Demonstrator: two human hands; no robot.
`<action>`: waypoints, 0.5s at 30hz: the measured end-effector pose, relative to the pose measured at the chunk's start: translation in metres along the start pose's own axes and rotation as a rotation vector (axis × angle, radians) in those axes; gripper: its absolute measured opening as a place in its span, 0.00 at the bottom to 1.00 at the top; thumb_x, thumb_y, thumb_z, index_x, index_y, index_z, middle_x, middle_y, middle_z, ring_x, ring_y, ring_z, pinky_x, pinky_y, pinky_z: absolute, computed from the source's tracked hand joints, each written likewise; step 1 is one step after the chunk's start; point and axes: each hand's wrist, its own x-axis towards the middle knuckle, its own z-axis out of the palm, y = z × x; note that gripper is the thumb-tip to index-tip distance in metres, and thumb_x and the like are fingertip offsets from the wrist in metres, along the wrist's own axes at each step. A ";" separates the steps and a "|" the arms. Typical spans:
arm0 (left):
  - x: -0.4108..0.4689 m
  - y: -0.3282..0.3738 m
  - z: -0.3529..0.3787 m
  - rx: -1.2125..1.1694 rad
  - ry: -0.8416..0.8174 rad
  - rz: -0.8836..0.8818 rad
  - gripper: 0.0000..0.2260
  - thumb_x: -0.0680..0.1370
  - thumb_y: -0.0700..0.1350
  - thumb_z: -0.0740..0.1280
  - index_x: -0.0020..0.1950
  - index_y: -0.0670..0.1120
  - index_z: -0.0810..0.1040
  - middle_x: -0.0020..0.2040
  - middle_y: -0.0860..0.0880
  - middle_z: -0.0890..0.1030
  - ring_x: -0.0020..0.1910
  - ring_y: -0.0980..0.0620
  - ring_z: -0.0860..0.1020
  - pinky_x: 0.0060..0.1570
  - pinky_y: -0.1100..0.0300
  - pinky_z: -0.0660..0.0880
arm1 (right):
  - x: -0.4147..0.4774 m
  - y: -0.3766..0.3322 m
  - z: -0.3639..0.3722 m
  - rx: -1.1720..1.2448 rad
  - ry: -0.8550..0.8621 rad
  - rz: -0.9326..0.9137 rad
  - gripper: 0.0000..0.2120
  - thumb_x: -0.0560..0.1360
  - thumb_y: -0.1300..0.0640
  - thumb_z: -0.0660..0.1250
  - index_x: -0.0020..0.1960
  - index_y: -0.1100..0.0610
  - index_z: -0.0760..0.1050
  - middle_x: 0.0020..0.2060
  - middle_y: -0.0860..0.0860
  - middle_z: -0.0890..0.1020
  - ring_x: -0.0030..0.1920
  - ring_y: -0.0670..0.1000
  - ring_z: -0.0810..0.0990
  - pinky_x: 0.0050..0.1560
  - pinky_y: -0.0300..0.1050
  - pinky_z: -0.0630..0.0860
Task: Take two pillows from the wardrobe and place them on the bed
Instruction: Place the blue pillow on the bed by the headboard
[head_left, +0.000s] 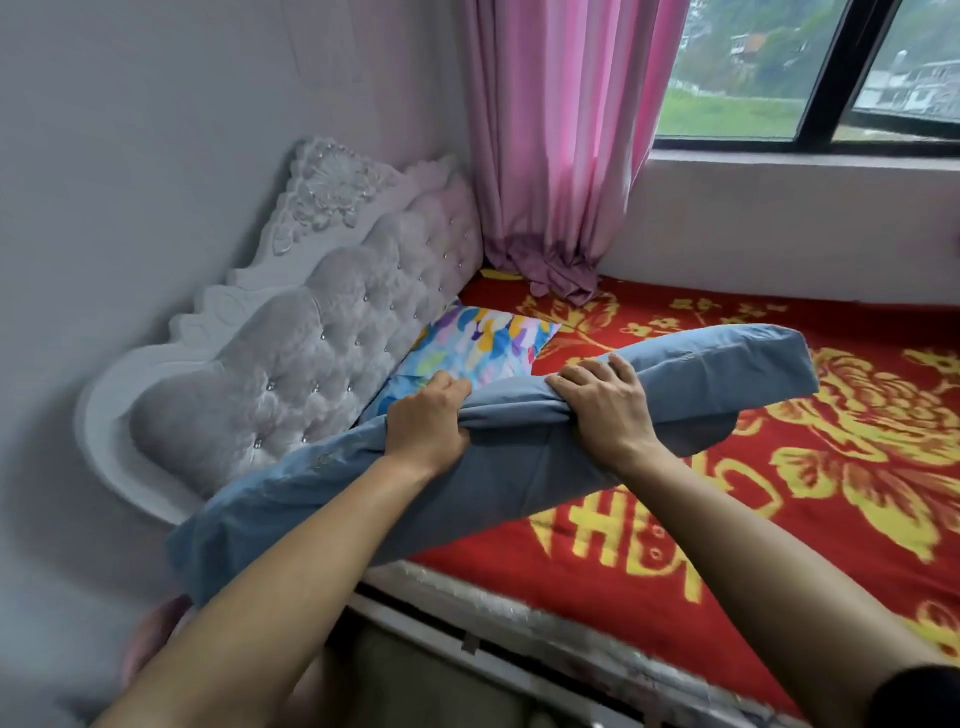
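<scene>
blue pillow (524, 441) is gripped by left hand (427, 421) and right hand (605, 402) | risk: colourful pillow (480, 345) beyond the knuckles is covered; near end overhangs bed (727, 545) edge (slide-off likely)

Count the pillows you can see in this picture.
2: a colourful pillow lies by the headboard; a blue pillow is gripped by both hands. Others may be hidden.

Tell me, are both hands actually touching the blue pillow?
Touching. The head view shows the left hand and right hand both clenched on the blue pillow, bunching its fabric along the top edge.
</scene>
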 end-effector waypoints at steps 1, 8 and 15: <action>0.021 -0.005 0.006 -0.006 -0.013 -0.002 0.11 0.69 0.42 0.65 0.50 0.49 0.73 0.49 0.47 0.77 0.41 0.39 0.78 0.34 0.54 0.69 | 0.019 0.007 0.008 0.007 -0.004 -0.001 0.13 0.78 0.55 0.61 0.60 0.47 0.78 0.58 0.46 0.81 0.62 0.53 0.76 0.71 0.52 0.60; 0.142 -0.041 0.034 0.033 -0.130 -0.053 0.15 0.68 0.43 0.64 0.53 0.50 0.66 0.44 0.46 0.81 0.41 0.38 0.79 0.36 0.54 0.67 | 0.134 0.041 0.050 0.059 -0.024 -0.011 0.14 0.80 0.55 0.58 0.62 0.46 0.77 0.62 0.45 0.80 0.65 0.52 0.74 0.73 0.53 0.58; 0.215 -0.118 0.071 0.054 -0.109 -0.051 0.31 0.73 0.51 0.66 0.76 0.55 0.61 0.59 0.45 0.80 0.55 0.41 0.78 0.50 0.49 0.75 | 0.223 0.032 0.087 0.101 -0.053 -0.045 0.16 0.79 0.57 0.59 0.65 0.48 0.76 0.62 0.46 0.80 0.68 0.54 0.72 0.73 0.57 0.58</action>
